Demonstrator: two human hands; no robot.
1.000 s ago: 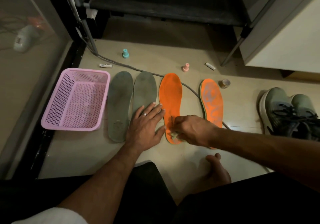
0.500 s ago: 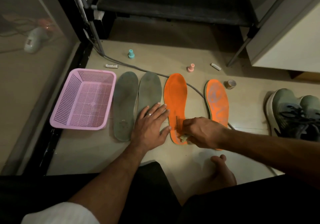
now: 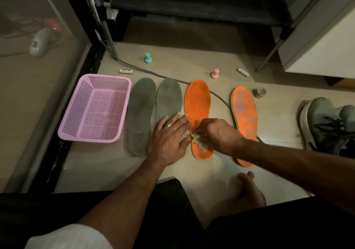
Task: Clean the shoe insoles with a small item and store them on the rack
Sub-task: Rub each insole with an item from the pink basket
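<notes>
head view: your right hand (image 3: 217,135) pinches a small wipe (image 3: 198,142) on the orange insole's (image 3: 197,102) heel, left hand (image 3: 169,135) flat beside it; next, i'd judge, wipe toward the toe.

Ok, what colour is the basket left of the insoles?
Pink basket, clearest in the head view.

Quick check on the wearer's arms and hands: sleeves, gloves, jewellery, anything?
Both hands bare, no gloves. The left hand has a plain silver-coloured ring on one finger; its forearm is bare up to a white sleeve at the frame's bottom edge. The right hand shows no ring or watch, and its forearm is bare with no sleeve in view.
</notes>
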